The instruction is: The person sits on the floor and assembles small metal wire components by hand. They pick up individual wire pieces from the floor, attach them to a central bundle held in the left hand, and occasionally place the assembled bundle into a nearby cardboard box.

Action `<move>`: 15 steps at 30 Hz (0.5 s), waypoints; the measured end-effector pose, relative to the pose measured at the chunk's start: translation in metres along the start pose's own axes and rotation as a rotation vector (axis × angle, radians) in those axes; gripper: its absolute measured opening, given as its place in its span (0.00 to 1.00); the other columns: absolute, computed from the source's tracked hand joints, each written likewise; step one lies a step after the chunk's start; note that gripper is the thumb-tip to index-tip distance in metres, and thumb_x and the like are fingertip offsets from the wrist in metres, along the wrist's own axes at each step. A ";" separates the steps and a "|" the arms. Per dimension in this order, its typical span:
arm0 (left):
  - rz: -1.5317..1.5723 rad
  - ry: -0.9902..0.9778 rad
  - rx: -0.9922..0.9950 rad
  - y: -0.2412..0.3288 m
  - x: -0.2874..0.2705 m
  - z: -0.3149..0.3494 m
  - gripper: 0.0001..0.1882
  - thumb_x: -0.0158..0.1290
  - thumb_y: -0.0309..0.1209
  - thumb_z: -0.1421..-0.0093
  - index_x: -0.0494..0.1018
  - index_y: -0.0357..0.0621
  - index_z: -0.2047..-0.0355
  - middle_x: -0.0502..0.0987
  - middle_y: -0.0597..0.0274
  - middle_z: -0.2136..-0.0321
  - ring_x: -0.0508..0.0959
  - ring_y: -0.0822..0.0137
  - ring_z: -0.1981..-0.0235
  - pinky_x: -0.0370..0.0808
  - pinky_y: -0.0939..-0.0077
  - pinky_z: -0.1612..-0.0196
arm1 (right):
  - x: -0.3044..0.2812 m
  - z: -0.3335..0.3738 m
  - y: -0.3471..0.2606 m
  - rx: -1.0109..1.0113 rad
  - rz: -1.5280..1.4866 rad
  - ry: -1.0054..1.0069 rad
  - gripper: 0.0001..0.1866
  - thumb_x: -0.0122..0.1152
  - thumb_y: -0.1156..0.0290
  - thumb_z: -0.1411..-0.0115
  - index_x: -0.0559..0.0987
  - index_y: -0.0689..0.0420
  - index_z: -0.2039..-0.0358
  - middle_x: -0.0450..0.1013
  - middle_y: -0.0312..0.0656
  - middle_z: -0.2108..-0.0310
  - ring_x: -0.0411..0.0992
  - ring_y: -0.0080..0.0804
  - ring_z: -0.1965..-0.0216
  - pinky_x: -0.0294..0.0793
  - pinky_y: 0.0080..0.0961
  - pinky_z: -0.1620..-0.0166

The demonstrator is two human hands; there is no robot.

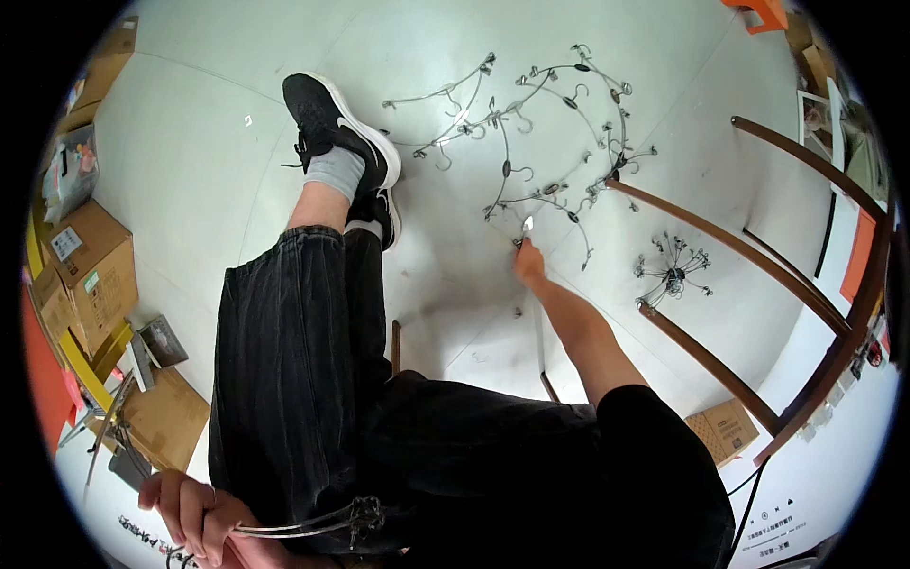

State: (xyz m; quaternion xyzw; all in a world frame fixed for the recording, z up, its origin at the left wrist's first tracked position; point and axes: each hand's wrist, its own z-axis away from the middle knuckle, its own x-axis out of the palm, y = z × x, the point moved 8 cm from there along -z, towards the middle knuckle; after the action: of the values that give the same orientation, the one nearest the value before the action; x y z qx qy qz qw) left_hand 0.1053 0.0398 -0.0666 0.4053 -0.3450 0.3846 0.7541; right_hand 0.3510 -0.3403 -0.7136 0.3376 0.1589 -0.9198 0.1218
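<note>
In my left hand (204,522), low at the left by my thigh, is a bundle of metal clip hangers (294,528). My fingers are closed round their wires, and the clips bunch together at the right end (366,514). My right hand (530,262) reaches down to the floor, its fingers closed at the end of a clip hanger (520,243); the exact grip is small and partly hidden. Beyond it, several loose clip hangers (505,169) with dark middles and wire hooks lie spread in a tangled ring. A separate cluster of clip hangers (674,277) rests farther right.
A brown-legged stool or chair frame (749,242) lies on its side at the right. Cardboard boxes (100,270) line the left edge, with a clear plastic bag (71,171) above. My black shoes (327,119) are on the pale floor (209,104). Another box (722,430) sits lower right.
</note>
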 end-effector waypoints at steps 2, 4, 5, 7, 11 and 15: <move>0.027 -0.013 -0.024 -0.004 -0.005 0.001 0.09 0.37 0.32 0.24 0.63 0.39 0.54 0.61 0.66 0.73 0.62 0.75 0.77 0.63 0.81 0.77 | -0.026 0.028 -0.011 0.033 -0.101 0.003 0.11 0.53 0.67 0.34 0.71 0.62 0.58 0.78 0.60 0.66 0.77 0.64 0.62 0.76 0.54 0.57; 0.017 -0.021 -0.064 -0.008 0.003 0.000 0.09 0.37 0.31 0.24 0.63 0.38 0.55 0.60 0.66 0.74 0.62 0.75 0.77 0.63 0.80 0.77 | -0.057 0.059 -0.016 0.027 -0.216 0.076 0.10 0.52 0.68 0.33 0.72 0.62 0.59 0.78 0.59 0.67 0.77 0.62 0.63 0.76 0.53 0.59; 0.061 -0.036 -0.043 -0.009 0.008 0.004 0.08 0.40 0.26 0.26 0.63 0.34 0.53 0.62 0.64 0.73 0.63 0.73 0.76 0.64 0.79 0.77 | -0.071 0.073 -0.017 -0.014 -0.256 0.136 0.10 0.52 0.68 0.33 0.74 0.63 0.59 0.78 0.58 0.69 0.78 0.60 0.65 0.76 0.51 0.61; 0.064 -0.035 -0.037 -0.015 0.014 0.006 0.08 0.42 0.21 0.29 0.62 0.34 0.52 0.62 0.64 0.72 0.62 0.73 0.75 0.65 0.78 0.75 | -0.103 0.084 -0.009 -0.027 -0.327 0.194 0.11 0.52 0.68 0.34 0.77 0.63 0.61 0.79 0.56 0.70 0.79 0.56 0.66 0.76 0.47 0.61; 0.109 -0.182 -0.265 -0.048 0.032 -0.003 0.18 0.49 0.14 0.38 0.61 0.29 0.48 0.61 0.63 0.69 0.63 0.71 0.69 0.65 0.78 0.68 | -0.178 0.104 0.033 0.030 -0.506 0.194 0.14 0.52 0.67 0.34 0.83 0.61 0.68 0.79 0.47 0.74 0.77 0.42 0.74 0.75 0.36 0.68; 0.062 -0.262 -0.354 -0.069 0.035 0.006 0.15 0.38 0.18 0.32 0.63 0.24 0.47 0.62 0.63 0.69 0.61 0.71 0.69 0.63 0.79 0.66 | -0.259 0.157 0.006 0.147 -1.168 -0.104 0.11 0.50 0.69 0.30 0.77 0.62 0.62 0.58 0.27 0.83 0.49 0.16 0.86 0.49 0.18 0.83</move>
State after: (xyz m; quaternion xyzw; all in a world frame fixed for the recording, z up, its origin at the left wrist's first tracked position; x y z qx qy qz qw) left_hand 0.1797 0.0195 -0.0590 0.3025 -0.5143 0.2851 0.7502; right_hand 0.4540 -0.3742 -0.4311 0.1563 0.2483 -0.8584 -0.4209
